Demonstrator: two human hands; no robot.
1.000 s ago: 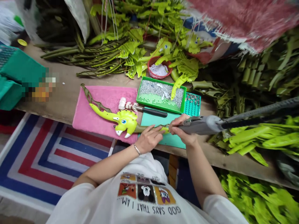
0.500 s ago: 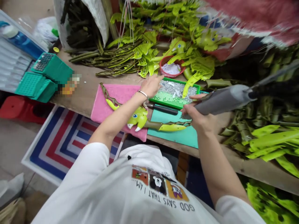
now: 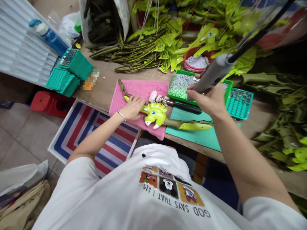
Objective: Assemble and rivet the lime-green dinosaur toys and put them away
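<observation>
On a pink cloth (image 3: 158, 88) and a teal mat (image 3: 194, 137) lies a toy bow (image 3: 155, 111) with a lime dinosaur head in its middle and olive-and-lime limbs to both sides. My left hand (image 3: 133, 108) rests over the limb just left of the head, fingers curled on it. My right hand (image 3: 213, 100) is wrapped round a grey electric screwdriver (image 3: 213, 75), which slants down to the left in front of a green tray of screws (image 3: 182, 80). I cannot make out its tip. Behind the dinosaur head lies a black-handled tool (image 3: 187, 107) with a white-and-red wrapped end.
A red basket (image 3: 192, 67) of white bits stands behind the screw tray. A teal rack (image 3: 242, 105) of small metal parts is at its right. Lime and olive plastic pieces (image 3: 144, 48) heap along the back. Teal boxes (image 3: 79, 65) stand at the left.
My left hand has moved from the screw tray down left onto the toy bow. My right hand has raised the screwdriver and turned it steeper. The view has shifted.
</observation>
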